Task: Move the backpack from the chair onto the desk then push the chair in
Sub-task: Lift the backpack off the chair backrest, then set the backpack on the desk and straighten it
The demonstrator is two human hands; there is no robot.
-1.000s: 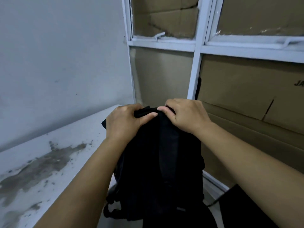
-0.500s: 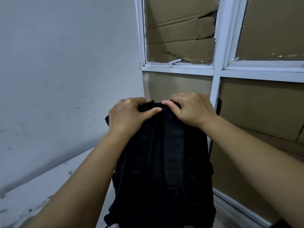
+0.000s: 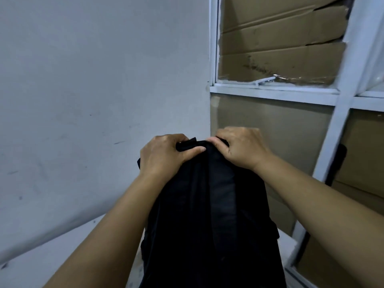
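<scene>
Nearest the camera, two bare forearms come in from the bottom corners of the frame and meet at centre. Between them the black backpack [image 3: 209, 215] is held upright, long axis running straight up and down, its body hanging below the fingers and filling the lower middle. The left hand [image 3: 164, 155] is clamped on the top edge, thumb pressed across the front and a strap or handle pinched under it. The right hand [image 3: 242, 148] is closed over the top just beside it, fingers curled over the far side. Both are equally close to the bag, touching it.

Behind the bag a pale desk [image 3: 52, 254] is seen at lower left and again at lower right, so the bag looks to be over or at the desk; whether its bottom is resting there can't be told, it's cut off. The chair isn't in view.

Farther back there's a grey wall [image 3: 93, 90] at left and a white window frame [image 3: 274, 93] backed with cardboard [image 3: 280, 48] at upper right. No readable writing or brand is spotted anywhere.
</scene>
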